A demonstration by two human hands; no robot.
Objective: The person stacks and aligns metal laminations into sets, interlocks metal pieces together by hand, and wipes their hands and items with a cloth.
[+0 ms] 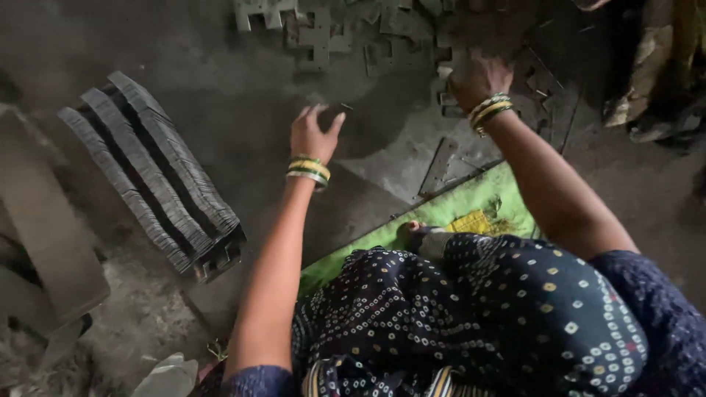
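My left hand reaches forward over the dark floor with fingers spread, touching or hovering at a small dark metal piece; I cannot tell if it grips it. Farther ahead, my right hand rests with curled fingers on a small stack of notched grey metal plates. Both wrists wear green and gold bangles. A long stack of thin E-shaped metal plates lies on the floor to the left of my left arm.
Several loose notched plates are scattered at the top. A flat grey sheet lies ahead of a green mat under my knees in dark dotted cloth. A grey slab leans at far left; bundled cloth sits at right.
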